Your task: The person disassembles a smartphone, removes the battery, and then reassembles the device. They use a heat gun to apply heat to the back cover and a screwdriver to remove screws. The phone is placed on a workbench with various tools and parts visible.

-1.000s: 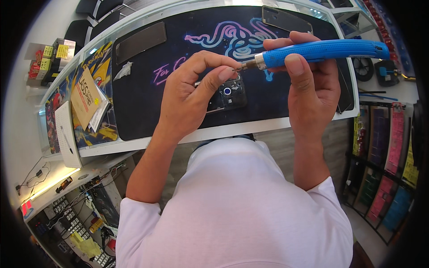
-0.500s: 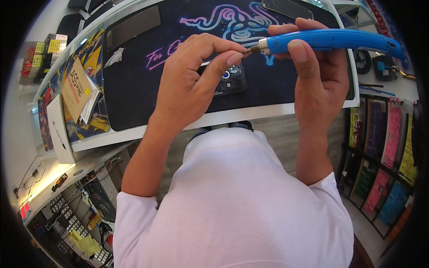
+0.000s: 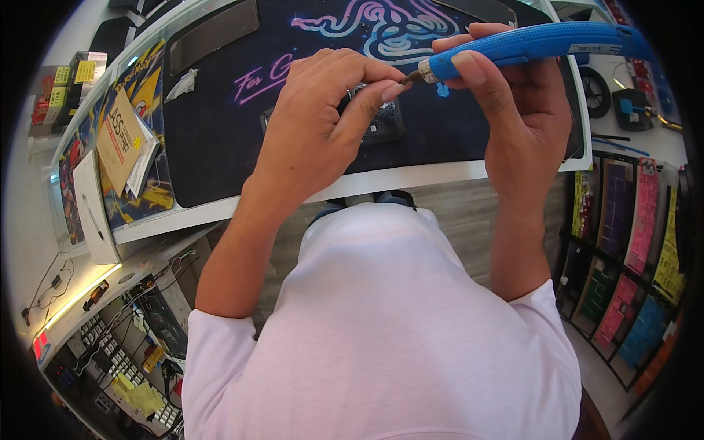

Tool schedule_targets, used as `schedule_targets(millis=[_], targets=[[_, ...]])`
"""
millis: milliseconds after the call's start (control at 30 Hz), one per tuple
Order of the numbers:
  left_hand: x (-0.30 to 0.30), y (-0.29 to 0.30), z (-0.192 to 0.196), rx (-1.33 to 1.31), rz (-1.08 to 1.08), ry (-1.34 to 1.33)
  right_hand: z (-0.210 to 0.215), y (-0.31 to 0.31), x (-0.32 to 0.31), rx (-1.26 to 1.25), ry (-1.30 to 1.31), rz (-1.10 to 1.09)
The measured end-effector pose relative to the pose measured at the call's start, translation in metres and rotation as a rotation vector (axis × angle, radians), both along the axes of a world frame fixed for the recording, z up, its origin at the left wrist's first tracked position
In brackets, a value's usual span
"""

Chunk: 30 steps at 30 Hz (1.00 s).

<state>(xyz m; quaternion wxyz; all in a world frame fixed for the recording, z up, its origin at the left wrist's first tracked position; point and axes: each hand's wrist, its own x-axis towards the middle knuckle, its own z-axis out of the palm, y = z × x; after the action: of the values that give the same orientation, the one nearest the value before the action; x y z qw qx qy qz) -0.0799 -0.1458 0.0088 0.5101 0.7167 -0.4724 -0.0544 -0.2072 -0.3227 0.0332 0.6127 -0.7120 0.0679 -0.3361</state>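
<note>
A small dark electronic device (image 3: 378, 121) is lying on the black printed desk mat (image 3: 220, 139), which is covering the white-edged worktop (image 3: 411, 180). The left hand (image 3: 319, 125) is sitting over the device, the right hand (image 3: 513, 110) just right of it. A brown cardboard envelope (image 3: 121, 139) is lying left of the mat.

A blue pen-shaped tool (image 3: 535, 42) lies nearly level, its dark metal tip (image 3: 412, 75) pointing left. Below it a small dark gadget (image 3: 378, 121) rests flat on the black mat (image 3: 220, 139), partly hidden.
</note>
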Motion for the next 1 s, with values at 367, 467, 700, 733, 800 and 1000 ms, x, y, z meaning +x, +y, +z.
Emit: schedule_targets(millis=[367, 467, 700, 733, 800, 1000], targets=[[0.011, -0.002, -0.011, 0.141, -0.045, -0.155, -0.013, -0.003, 0.006, -0.042, 0.085, 0.067], [0.010, -0.001, -0.014, 0.198, -0.055, -0.151, -0.016, -0.001, 0.007, -0.221, 0.167, 0.027], [0.008, 0.001, -0.021, 0.243, -0.072, -0.216, -0.020, 0.005, 0.011, -0.347, 0.216, -0.006], [0.009, 0.001, -0.021, 0.253, -0.072, -0.214, -0.020, 0.005, 0.011, -0.355, 0.213, -0.008], [0.010, 0.001, -0.021, 0.256, -0.082, -0.239, -0.021, 0.005, 0.012, -0.370, 0.212, -0.010], [0.009, 0.001, -0.023, 0.221, -0.072, -0.216, -0.020, 0.004, 0.011, -0.393, 0.232, 0.008]])
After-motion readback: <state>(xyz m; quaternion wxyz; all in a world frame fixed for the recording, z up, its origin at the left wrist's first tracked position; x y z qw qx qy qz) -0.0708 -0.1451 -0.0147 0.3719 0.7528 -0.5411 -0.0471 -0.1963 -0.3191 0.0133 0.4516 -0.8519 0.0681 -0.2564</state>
